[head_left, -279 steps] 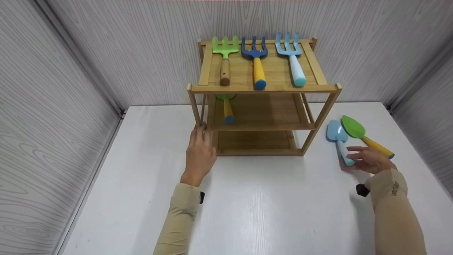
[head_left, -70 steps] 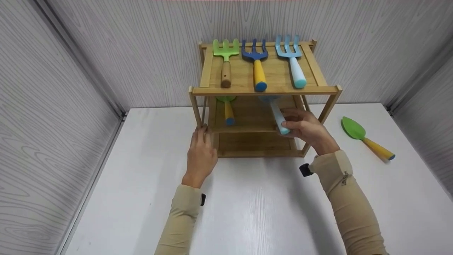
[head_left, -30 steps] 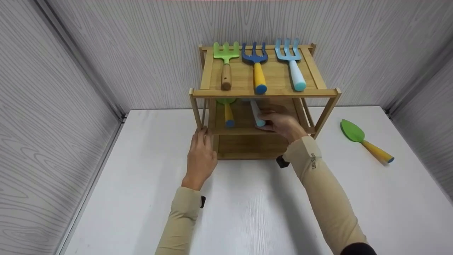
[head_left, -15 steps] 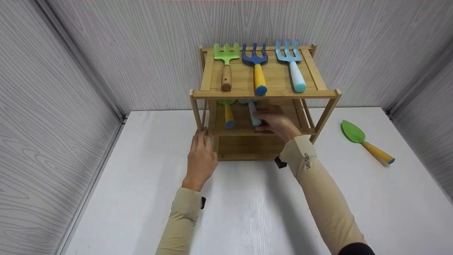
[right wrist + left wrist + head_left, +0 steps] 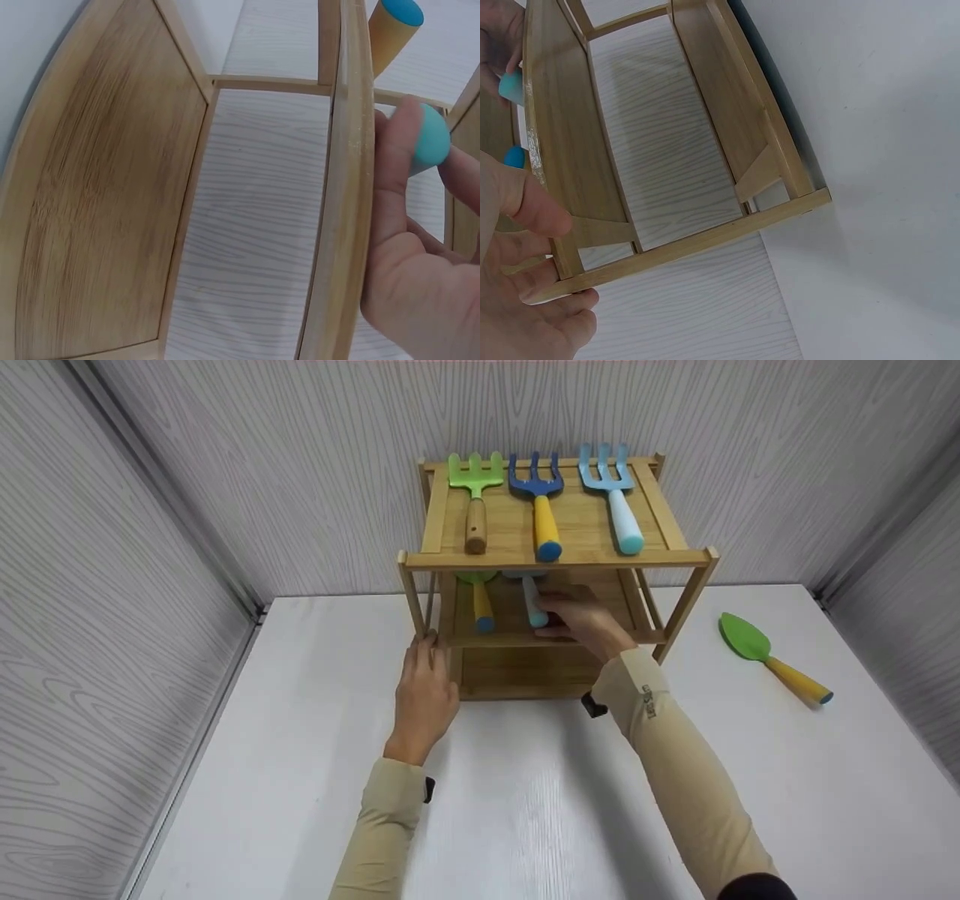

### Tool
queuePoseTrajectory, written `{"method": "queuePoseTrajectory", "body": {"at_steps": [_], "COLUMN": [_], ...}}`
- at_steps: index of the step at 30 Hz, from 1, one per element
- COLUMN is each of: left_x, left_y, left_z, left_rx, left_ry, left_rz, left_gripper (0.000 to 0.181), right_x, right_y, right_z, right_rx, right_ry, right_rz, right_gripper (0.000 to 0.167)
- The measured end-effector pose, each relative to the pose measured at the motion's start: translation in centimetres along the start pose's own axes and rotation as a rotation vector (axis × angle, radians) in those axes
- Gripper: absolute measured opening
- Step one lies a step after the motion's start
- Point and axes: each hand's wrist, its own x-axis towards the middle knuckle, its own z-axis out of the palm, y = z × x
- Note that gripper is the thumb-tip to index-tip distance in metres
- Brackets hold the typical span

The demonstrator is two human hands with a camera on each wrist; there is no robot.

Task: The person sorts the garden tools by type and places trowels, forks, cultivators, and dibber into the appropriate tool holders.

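Observation:
My left hand (image 5: 424,694) holds the front left post of the three-tier wooden rack (image 5: 525,559); in the left wrist view, thumb and fingers (image 5: 570,304) lie around the frame. My right hand (image 5: 586,619) reaches onto the middle shelf and pinches the handle of a light blue garden trowel (image 5: 531,604). The top tier hides part of its blade. In the right wrist view, the turquoise handle end (image 5: 433,139) sits between thumb and fingers. Left of it on that shelf lies a green trowel with a yellow handle (image 5: 482,606).
Three hand rakes lie side by side on the top tier: green with a wooden handle (image 5: 475,521), dark blue and yellow (image 5: 546,521), and light blue (image 5: 623,517). Another green trowel (image 5: 796,679) lies on the white table (image 5: 510,810), right of the rack. Grey panels surround the table.
My right hand has brought the light blue trowel from the table at the right onto the middle shelf, lately shifting it slightly left. My left hand stays at the post.

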Motion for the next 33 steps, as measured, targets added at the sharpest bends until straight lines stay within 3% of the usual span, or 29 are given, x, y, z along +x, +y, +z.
{"method": "queuePoseTrajectory", "body": {"at_steps": [10, 16, 23, 28, 33], "left_x": [0.1, 0.1, 0.3, 0.0, -0.1], "left_y": [0.1, -0.1, 0.0, 0.0, -0.2], "left_z": [-0.1, -0.2, -0.2, -0.1, 0.1], "left_rx": [0.007, 0.015, 0.015, 0.016, 0.012], "left_ry": [-0.006, 0.019, 0.010, 0.006, 0.042], "left_rz": [0.000, 0.020, 0.008, 0.014, 0.039], "left_gripper": [0.055, 0.055, 0.057, 0.056, 0.053], "right_x": [-1.3, -2.8, -4.0, -5.0, -5.9], "right_y": [0.0, 0.4, 0.5, 1.0, 1.4], "right_z": [-1.8, -3.9, -6.0, -7.2, -8.4], "right_rx": [-0.032, -0.083, -0.059, -0.072, -0.069], "right_ry": [0.026, -0.011, -0.022, -0.053, -0.089], "right_rz": [0.006, -0.054, -0.106, -0.100, -0.091], "right_gripper": [0.056, 0.050, 0.052, 0.055, 0.056]}}
